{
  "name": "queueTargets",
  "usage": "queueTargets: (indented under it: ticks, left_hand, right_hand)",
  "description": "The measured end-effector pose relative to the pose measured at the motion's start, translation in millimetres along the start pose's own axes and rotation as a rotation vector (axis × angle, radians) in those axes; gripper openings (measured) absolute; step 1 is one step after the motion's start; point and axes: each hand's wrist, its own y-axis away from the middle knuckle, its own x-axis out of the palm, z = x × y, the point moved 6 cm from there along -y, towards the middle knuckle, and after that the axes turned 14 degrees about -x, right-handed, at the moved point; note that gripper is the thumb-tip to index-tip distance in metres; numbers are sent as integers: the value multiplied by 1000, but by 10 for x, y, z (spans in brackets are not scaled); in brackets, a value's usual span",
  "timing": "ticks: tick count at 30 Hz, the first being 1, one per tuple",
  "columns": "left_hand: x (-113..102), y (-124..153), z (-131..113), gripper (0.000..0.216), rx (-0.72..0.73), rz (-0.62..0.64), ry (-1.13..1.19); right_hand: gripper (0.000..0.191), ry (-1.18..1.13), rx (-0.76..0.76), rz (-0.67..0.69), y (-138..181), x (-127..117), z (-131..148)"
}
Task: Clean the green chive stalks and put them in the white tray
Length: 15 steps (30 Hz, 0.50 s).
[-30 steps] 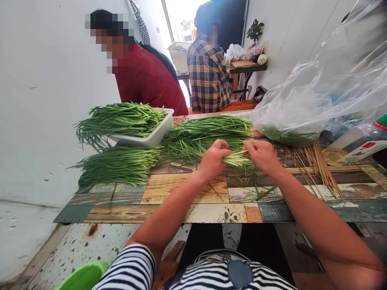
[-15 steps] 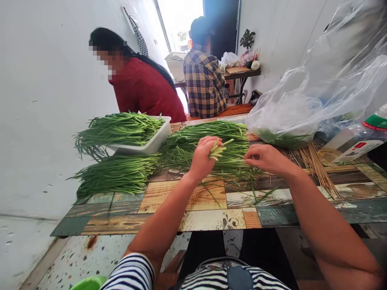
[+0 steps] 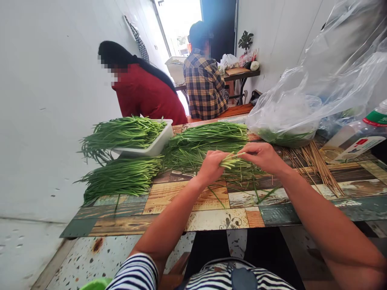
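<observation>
My left hand [image 3: 211, 167] is closed round a small bunch of garlic chives [image 3: 230, 161], with the pale cut ends pointing right. At those ends my right hand [image 3: 263, 157] pinches the tip of one chive stalk between thumb and fingers. Behind both hands lies a wide pile of chives [image 3: 211, 132] on the patterned wooden table [image 3: 184, 197]. Loose blades and scraps are scattered beneath my hands. To the left, a white plastic tub [image 3: 161, 139] is heaped with more chives, and another chive bundle [image 3: 123, 175] lies in front of it.
Thin wooden skewers [image 3: 322, 167] lie right of my right hand. Behind them stand a clear plastic bag [image 3: 284, 117] with greens inside and a bottle [image 3: 359, 137] of yellowish liquid. Two people, in a red top [image 3: 148, 94] and a plaid shirt [image 3: 202, 84], sit beyond the table.
My left hand has moved right and slightly down with the bunch. My right hand, earlier apart from it, now meets its ends and pinches a stalk. The person in red leans lower.
</observation>
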Motion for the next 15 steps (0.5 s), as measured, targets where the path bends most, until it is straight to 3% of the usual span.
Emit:
queueTargets:
  ticks: [5,10,12,15]
  left_hand:
    - [-82,-17,-39,24,-47,18,163]
    - [-82,-31,96,34,-159,56,302]
    - [-69,-34,129,35,-176,61,313]
    - [-59,-33,106,35,-163,77,279]
  right_hand:
    - [33,-121,255,-112,72,-102,-280]
    - [36,-146,342,-379,103,-415,-390]
    - [41,-147,341,-322,76,-326,-308]
    - [38,-166,231,-123,22,-2,-137]
